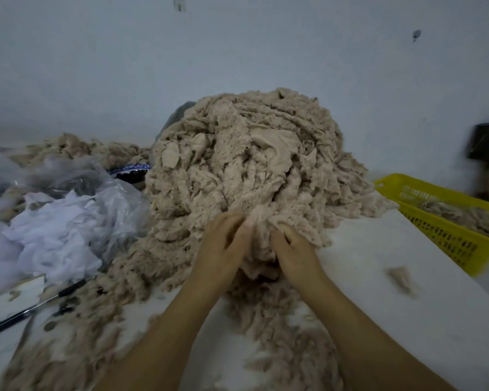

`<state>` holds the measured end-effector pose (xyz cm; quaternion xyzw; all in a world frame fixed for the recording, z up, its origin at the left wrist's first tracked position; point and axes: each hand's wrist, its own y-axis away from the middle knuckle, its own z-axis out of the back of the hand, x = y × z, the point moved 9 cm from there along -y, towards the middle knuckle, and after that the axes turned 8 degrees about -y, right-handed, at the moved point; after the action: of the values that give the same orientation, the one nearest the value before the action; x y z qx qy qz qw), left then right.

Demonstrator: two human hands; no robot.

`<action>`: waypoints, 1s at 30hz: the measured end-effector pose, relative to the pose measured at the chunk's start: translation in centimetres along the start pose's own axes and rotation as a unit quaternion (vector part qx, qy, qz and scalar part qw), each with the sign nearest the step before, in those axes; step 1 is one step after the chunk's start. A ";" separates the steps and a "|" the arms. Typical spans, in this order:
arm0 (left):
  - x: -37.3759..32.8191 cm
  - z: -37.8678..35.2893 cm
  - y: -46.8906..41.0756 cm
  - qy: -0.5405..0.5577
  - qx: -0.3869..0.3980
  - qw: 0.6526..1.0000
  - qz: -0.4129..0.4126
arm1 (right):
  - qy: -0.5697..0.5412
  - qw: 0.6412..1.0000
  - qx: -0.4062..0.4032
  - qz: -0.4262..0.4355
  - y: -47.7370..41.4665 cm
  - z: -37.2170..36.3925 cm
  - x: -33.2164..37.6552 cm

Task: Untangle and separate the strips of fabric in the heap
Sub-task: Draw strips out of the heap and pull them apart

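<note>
Both hands are at the near edge of the heap [246, 165] — the left hand [223, 244] and right hand [294, 246] each pinch one bunched strip [259, 221] between them. Looks like they're teasing it free; next, a gentle pull apart.

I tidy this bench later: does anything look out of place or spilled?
A lone beige scrap lies apart on the table, right of the heap. At left, what looks like a dark pen lies partly among stray fabric.
</note>
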<state>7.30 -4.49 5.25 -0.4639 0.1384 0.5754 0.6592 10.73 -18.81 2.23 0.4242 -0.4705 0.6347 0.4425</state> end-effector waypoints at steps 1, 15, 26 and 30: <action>-0.7 -0.7 -0.1 -0.019 0.018 1.000 -0.016 | -0.021 1.000 -0.005 -0.023 -0.3 0.3 -0.2; 2.9 -4.1 -1.1 0.640 0.055 0.734 0.220 | 0.090 0.990 -0.073 0.078 -0.7 4.4 -1.5; 3.4 -4.6 0.1 0.449 0.110 0.856 0.231 | 0.064 0.981 -0.159 0.093 -0.7 6.2 -1.0; 1.9 -4.6 0.3 0.179 0.133 0.966 0.132 | 0.049 0.976 -0.153 0.148 0.0 5.1 0.7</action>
<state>9.23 -6.88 1.35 -0.4451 0.3893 0.5416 0.5976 11.17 -23.68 3.95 0.2450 -0.5973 0.6339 0.4259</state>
